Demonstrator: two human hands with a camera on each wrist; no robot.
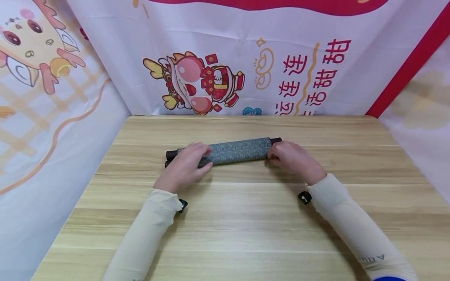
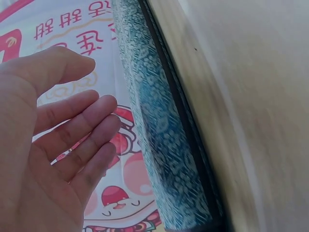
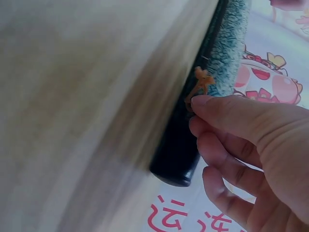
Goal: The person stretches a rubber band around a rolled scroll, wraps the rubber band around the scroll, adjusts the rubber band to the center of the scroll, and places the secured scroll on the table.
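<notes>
A rolled scroll (image 1: 240,150) in blue-green patterned fabric lay near the far edge of the surface (image 1: 242,222), a little left of that edge's middle and slightly aslant, its right end closer to the far edge than its left. Two dark rod ends (image 1: 172,153) stuck out at the left, beside the left hand (image 1: 188,164), whose fingers were spread loosely with the thumb apart and gripped nothing. The right hand (image 1: 291,156) worked at the other end, pinching a small tan piece (image 3: 203,81) between thumb and fingertips, against the side of the roll; it might have been a tie or a clasp, but the right wrist view was too soft to settle that. With only one of the hands grasping anything, a sharp tug on the tan piece could have swung or dragged the whole roll, since the left end was not clamped. The pinch itself was slight, so the piece could have slipped free under tension, and a hard pull could have frayed it or creased the fabric. Any careless push away from the person could have rolled the scroll over the far edge, towards the printed cloth (image 1: 218,23).
</notes>
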